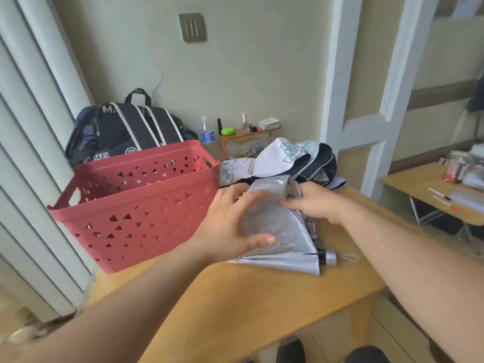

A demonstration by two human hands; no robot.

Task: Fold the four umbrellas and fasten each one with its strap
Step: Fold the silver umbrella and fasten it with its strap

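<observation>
Both our arms reach forward over the desk (248, 292). Our left hand (230, 221) lies flat and a bit curved on the silver umbrella (277, 231). Its fingers are spread out over the top of the cloth, and the thumb (262, 240) points to the right and presses on the cloth lower down. Our right hand (314, 203) comes in from the right side. Its fingers are close together and seem to pinch a fold of the silver cloth near the top of the bundle, but the view is a bit blurry there, so we cannot be sure.

The silver umbrella lies near the far right edge of the desk, between our two hands. It is half folded, with loose cloth spread out toward us. Its silver handle (330, 258) sticks out to the right, close to the right edge, with a thin loop (349, 257) on the end.

Behind it, at the far right corner, lies a white and dark blue umbrella (290, 158), still loose. A red basket (136, 205) stands at the left edge of the desk, just beside our left hand. A dark backpack (125, 132) sits behind the basket.
</observation>
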